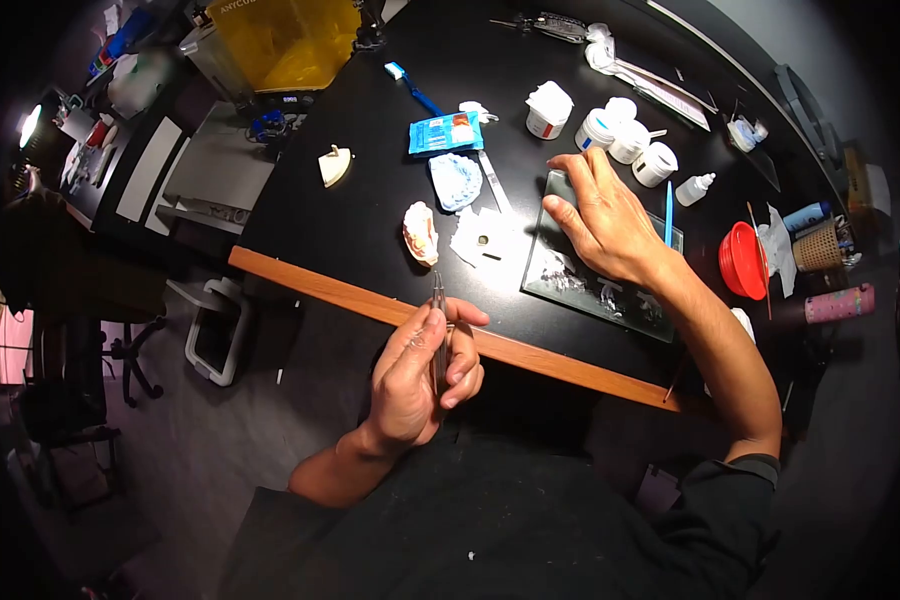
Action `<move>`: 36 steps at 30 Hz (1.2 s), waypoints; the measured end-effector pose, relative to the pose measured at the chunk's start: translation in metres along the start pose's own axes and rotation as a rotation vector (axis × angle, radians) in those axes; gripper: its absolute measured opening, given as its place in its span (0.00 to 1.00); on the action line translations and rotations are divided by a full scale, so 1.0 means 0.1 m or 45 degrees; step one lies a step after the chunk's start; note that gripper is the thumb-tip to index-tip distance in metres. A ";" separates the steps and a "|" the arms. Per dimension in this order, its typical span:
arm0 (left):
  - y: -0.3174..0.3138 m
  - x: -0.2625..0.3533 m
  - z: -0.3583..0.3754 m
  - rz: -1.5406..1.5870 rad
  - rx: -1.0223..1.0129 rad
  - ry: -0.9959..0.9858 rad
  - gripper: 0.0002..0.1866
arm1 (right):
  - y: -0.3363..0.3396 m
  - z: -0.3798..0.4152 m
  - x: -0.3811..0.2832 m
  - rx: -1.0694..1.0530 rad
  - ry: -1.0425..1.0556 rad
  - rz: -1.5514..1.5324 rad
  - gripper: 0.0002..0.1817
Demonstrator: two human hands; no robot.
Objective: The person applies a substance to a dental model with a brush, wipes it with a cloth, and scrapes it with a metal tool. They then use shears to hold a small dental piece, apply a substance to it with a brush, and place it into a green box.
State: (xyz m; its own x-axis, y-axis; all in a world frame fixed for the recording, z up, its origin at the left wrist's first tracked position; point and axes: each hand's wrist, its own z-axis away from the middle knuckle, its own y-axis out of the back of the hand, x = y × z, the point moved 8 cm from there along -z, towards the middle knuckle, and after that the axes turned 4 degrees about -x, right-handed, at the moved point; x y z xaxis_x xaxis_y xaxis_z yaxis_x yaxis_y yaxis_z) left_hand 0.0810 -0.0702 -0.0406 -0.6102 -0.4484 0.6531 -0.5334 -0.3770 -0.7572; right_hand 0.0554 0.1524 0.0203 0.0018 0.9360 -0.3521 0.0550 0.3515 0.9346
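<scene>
My left hand is closed around slim metal tweezers, in front of the table's wooden edge. Their tips point up towards a dental cast with pinkish teeth. My right hand lies over a glass slab, fingers spread, thumb and fingertips around its far left corner. White smears mark the near part of the slab. Under my right wrist is a thin blue stick. Between the hands rests a white paper sheet with a small dark spot. Behind it lie a pale blue dental cast and a metal spatula.
A blue packet, a toothbrush and a cream cast piece sit at the back left. White jars and a dropper bottle stand behind my right hand. A red bowl is at the right. Wood trims the table's front edge.
</scene>
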 end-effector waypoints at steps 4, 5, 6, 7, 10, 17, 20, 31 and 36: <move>0.00 -0.04 -0.03 0.143 -0.004 -0.051 0.23 | -0.02 0.01 0.00 0.045 0.088 0.179 0.22; 0.01 -0.04 -0.03 0.197 -0.006 -0.076 0.23 | 0.01 0.02 -0.03 0.091 0.120 0.205 0.21; 0.01 -0.04 -0.04 0.205 0.053 -0.109 0.22 | 0.05 0.04 -0.06 0.138 0.155 0.231 0.20; -0.01 -0.04 -0.06 0.211 0.111 -0.147 0.22 | 0.09 0.05 -0.11 0.188 0.194 0.256 0.19; 0.00 0.05 -0.11 0.060 0.081 -0.275 0.21 | 0.29 0.21 -0.49 0.333 0.257 -0.104 0.09; -0.27 0.06 -0.19 -0.174 0.108 -0.425 0.26 | -0.06 0.63 -1.28 -0.011 0.179 -0.894 0.11; -0.27 -0.04 -0.17 -0.369 0.053 -0.263 0.32 | -0.26 0.67 -1.12 -0.178 0.011 -1.020 0.07; 0.27 0.35 0.15 -0.313 0.208 -0.464 0.22 | -0.01 -0.06 -0.47 -0.051 0.019 -0.366 0.04; 0.39 0.39 0.20 -0.285 0.226 -0.430 0.19 | -0.21 -0.17 -0.47 -0.116 0.095 -0.473 0.07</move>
State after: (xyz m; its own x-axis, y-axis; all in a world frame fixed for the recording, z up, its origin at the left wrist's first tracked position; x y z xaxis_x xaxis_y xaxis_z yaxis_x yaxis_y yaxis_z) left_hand 0.0478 -0.1184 -0.0451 -0.2495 -0.5685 0.7839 -0.5036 -0.6153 -0.6065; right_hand 0.0376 0.1016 0.0175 -0.0740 0.7421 -0.6662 -0.0508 0.6644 0.7457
